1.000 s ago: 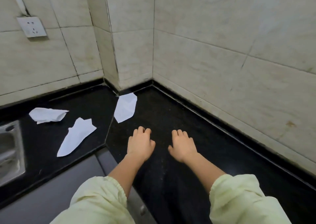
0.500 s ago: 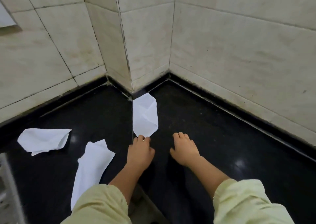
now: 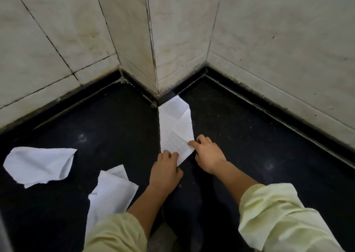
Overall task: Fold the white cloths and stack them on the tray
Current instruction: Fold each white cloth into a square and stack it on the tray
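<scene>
Left hand pinching near end of cloth, right hand pinching its right edge; cloth on black counter, far tip at wall corner; second cloth, third cloth crumpled, left of hands

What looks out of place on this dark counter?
Three white cloths lie crumpled and scattered: the corner cloth, touched by the left hand and right hand, plus the middle cloth and far-left cloth. No tray shows.

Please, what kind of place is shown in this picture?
Probably a kitchen or washroom counter: a glossy black stone worktop runs into a corner of pale tiled walls, with white cloths lying on it.
</scene>
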Demonstrator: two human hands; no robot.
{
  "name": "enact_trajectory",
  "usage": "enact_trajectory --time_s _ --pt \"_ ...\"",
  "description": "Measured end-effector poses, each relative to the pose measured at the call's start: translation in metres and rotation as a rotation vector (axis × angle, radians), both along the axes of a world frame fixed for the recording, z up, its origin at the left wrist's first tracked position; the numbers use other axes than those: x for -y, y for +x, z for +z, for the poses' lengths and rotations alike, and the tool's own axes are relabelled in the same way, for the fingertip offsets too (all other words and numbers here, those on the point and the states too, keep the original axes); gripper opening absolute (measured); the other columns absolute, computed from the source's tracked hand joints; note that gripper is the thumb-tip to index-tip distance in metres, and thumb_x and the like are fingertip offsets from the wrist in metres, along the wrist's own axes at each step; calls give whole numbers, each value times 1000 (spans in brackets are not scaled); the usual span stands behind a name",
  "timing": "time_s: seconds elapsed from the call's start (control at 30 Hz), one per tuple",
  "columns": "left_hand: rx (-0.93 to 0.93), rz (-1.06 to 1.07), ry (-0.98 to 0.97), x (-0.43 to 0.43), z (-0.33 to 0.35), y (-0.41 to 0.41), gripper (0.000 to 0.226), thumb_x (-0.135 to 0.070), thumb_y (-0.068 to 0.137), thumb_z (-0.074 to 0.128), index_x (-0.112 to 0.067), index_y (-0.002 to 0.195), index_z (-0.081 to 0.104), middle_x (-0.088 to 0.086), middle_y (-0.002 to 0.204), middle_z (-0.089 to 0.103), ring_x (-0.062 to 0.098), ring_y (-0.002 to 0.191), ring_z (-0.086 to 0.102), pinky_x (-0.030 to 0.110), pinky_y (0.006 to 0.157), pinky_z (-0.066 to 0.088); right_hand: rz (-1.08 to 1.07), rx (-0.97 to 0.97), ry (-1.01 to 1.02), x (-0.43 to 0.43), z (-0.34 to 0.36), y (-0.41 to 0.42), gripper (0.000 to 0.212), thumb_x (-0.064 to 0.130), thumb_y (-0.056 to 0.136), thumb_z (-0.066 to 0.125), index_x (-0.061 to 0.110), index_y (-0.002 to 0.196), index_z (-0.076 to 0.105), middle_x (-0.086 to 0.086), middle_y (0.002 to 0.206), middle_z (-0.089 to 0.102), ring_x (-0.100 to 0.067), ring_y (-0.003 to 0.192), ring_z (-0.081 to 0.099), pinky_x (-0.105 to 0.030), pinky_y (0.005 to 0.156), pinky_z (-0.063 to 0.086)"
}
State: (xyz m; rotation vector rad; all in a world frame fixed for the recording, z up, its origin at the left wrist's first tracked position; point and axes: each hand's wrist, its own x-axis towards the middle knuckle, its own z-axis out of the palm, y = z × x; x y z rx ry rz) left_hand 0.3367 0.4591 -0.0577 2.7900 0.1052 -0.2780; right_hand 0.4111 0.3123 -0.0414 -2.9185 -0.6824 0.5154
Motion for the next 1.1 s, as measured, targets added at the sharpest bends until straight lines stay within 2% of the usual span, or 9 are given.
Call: enact_trajectory --time_s 0.2,0.4,0.57,0.63,0.7,0.83,0.97,1.03,1.1 --pt "-20 -18 47 -1 1 24 26 -16 92 41 -12 117 49 6 115 54 21 104 52 31 81 46 13 76 -40 -6 -14 16 39 8 92 47 15 130 40 -9 123 41 -27 113 42 -37 88 40" --pt "-31 127 -136 -4 12 38 15 -27 86 52 -15 94 58 0 98 55 20 84 56 29 71 45 21 103 10 -2 -17 21 27 12 96 46 15 123 43 -7 120 41 -25 109 44 -35 85 40" --pt "26 335 -482 3 32 41 8 -27 79 60 -21 74 57 -3 74 63 15 68 64 39 69 56 -81 61 342 14 -2 12 12 17 96 49 12 105 54 -1 113 46 -17 96 49 -30 79 44" --pt "45 390 -601 8 42 43 6 -25 76 59 -22 72 59 -2 69 65 17 67 65 44 68 57 -201 36 514 23 9 5 4 17 92 57 14 94 55 4 104 48 -13 86 50 -27 73 43" --pt "67 408 -667 15 53 44 5 -22 78 59 -21 73 60 0 70 65 19 68 66 46 68 58 -282 29 612 35 19 -1 7 17 86 62 15 87 56 5 98 52 -13 89 52 -27 77 46" --pt "107 404 -813 34 73 40 9 -21 79 54 -18 71 59 4 73 65 23 67 68 50 66 59 -374 -39 753 59 45 -17 11 18 85 61 18 76 54 1 92 61 -11 92 50 -26 79 42" --pt "168 341 -847 64 101 25 19 -13 87 51 -10 69 54 10 68 61 23 61 63 45 64 56 -427 -195 911 86 78 -42 31 14 86 54 28 59 47 -1 89 64 -10 92 51 -27 79 39" --pt "187 281 -865 79 114 18 23 -13 88 51 -10 66 52 6 64 55 19 59 55 42 60 53 -443 -266 1008 102 95 -55 24 15 81 53 16 58 45 -1 78 58 -12 84 52 -27 74 37" --pt "146 242 -908 93 121 11 23 -15 86 50 -11 63 49 3 61 49 17 59 50 41 58 52 -461 -283 1056 119 108 -68 24 11 82 54 13 62 42 -1 68 46 -10 68 45 -26 64 32"
